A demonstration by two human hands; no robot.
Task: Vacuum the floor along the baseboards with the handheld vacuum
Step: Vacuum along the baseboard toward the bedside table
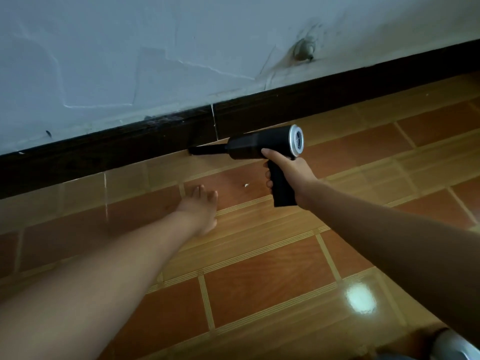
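Observation:
My right hand (291,172) grips the pistol handle of a black handheld vacuum (259,146) with a silver rear cap. Its narrow nozzle points left and its tip meets the floor at the foot of the dark baseboard (104,157). My left hand (200,206) lies flat on the tiled floor (259,281), fingers straight, just left of and below the vacuum. A small white crumb (245,185) sits on a tile between my two hands.
The pale wall (130,61) above the baseboard is cracked and has a stained, damaged patch (305,49) at the upper right. A bright light reflection (361,298) shines on the tiles at the lower right. A grey-white object (452,346) shows at the bottom right corner.

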